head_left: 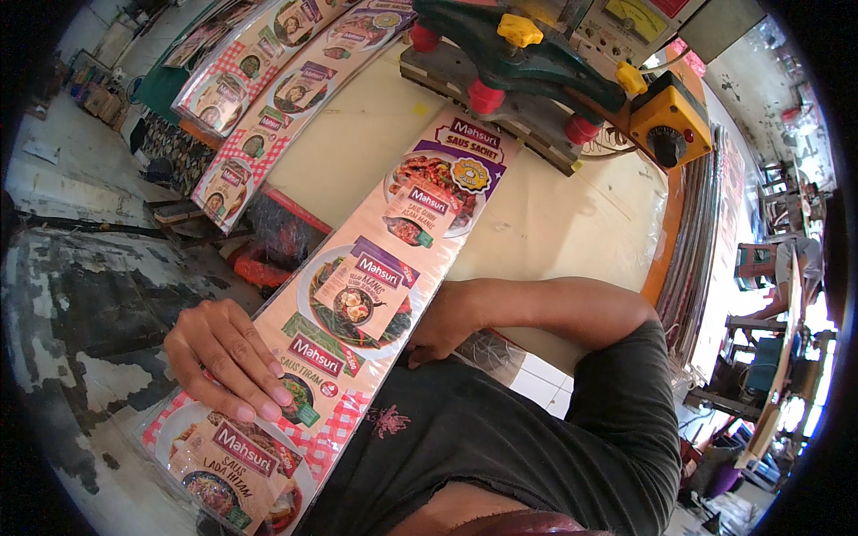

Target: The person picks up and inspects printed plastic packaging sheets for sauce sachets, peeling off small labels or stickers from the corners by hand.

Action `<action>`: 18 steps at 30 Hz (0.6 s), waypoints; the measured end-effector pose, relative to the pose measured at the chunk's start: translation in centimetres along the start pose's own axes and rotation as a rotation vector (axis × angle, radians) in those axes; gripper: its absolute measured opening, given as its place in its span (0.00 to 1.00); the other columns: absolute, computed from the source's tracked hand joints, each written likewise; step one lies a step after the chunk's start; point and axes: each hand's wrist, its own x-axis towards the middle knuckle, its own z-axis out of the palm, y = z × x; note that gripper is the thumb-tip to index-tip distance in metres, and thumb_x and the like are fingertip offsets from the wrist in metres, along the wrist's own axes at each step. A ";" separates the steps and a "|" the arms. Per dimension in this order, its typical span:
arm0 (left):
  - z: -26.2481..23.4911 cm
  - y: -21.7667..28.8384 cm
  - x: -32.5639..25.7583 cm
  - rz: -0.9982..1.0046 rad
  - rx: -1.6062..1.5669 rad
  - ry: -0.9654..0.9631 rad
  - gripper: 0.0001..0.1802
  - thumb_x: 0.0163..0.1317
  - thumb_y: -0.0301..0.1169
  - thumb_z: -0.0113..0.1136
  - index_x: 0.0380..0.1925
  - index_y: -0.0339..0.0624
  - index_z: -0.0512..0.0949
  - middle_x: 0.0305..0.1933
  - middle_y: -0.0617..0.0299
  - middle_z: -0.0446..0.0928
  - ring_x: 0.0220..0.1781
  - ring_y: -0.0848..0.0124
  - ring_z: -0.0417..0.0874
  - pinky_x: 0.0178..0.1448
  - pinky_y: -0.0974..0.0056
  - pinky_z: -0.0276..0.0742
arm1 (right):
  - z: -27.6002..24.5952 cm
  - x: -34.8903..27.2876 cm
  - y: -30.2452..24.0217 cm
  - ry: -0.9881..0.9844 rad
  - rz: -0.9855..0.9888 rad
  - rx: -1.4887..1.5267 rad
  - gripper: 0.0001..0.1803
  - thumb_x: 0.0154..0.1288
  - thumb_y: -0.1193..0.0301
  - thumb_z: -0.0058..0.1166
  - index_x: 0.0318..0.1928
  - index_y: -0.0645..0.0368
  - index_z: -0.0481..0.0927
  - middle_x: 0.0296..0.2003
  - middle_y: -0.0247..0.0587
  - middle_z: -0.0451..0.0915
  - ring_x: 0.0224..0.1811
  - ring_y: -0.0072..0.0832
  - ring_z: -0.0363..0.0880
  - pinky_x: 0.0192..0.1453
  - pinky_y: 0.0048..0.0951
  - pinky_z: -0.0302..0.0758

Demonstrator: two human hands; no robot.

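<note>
A long printed cardboard strip [366,281] in clear plastic, with pictures of food dishes and red checks, slants across the middle from my lap up to the bench. My left hand [228,357] curls over its left edge, fingers on the printed face and thumb hidden. Beside the right edge, my right hand [433,326] is closed, its fingers bent and partly hidden; what they hold cannot be made out. The strip's far end lies at the bar of a sealing machine [487,107] with a dark green frame, red knobs and yellow wing knobs.
Similar finished-looking strips [295,98] lie at the far left of the cream bench top [536,223]. A yellow control box [670,121] with a black dial and a metered unit [630,22] stand far right. Stacked sheets [702,250] rest at the right edge. Another person [795,268] sits far right.
</note>
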 end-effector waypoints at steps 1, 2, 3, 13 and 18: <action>-0.1 0.0 0.0 0.000 -0.001 -0.004 0.06 0.69 0.23 0.66 0.43 0.35 0.87 0.48 0.42 0.89 0.51 0.52 0.93 0.55 0.54 0.90 | 0.0 0.0 0.0 0.004 -0.004 0.002 0.44 0.66 0.54 0.65 0.75 0.63 0.66 0.73 0.59 0.70 0.76 0.54 0.68 0.81 0.51 0.64; -0.2 -0.1 0.0 0.000 -0.002 -0.010 0.06 0.69 0.23 0.66 0.43 0.35 0.87 0.48 0.42 0.89 0.51 0.53 0.93 0.55 0.54 0.90 | 0.0 -0.1 0.0 0.010 -0.007 0.005 0.43 0.67 0.54 0.64 0.75 0.63 0.66 0.73 0.59 0.71 0.76 0.54 0.69 0.81 0.51 0.64; -0.2 -0.1 0.0 -0.002 -0.002 -0.010 0.06 0.70 0.23 0.66 0.43 0.35 0.87 0.48 0.42 0.89 0.52 0.53 0.93 0.55 0.54 0.90 | 0.3 0.0 0.2 0.024 -0.012 -0.004 0.41 0.67 0.54 0.64 0.74 0.63 0.68 0.71 0.59 0.72 0.74 0.55 0.70 0.80 0.51 0.65; -0.8 -0.9 0.0 -0.003 -0.018 -0.032 0.05 0.70 0.23 0.66 0.43 0.35 0.87 0.49 0.43 0.89 0.53 0.54 0.93 0.58 0.55 0.89 | 2.3 -0.2 1.7 0.003 0.019 0.027 0.30 0.71 0.54 0.60 0.64 0.64 0.77 0.56 0.60 0.84 0.62 0.56 0.81 0.69 0.53 0.75; 0.2 0.3 -0.3 -0.022 0.016 0.017 0.06 0.70 0.23 0.66 0.44 0.35 0.87 0.50 0.43 0.89 0.53 0.54 0.93 0.59 0.55 0.89 | 2.2 0.5 1.6 -0.001 -0.038 0.014 0.32 0.72 0.55 0.59 0.67 0.63 0.74 0.57 0.60 0.83 0.62 0.56 0.81 0.69 0.54 0.74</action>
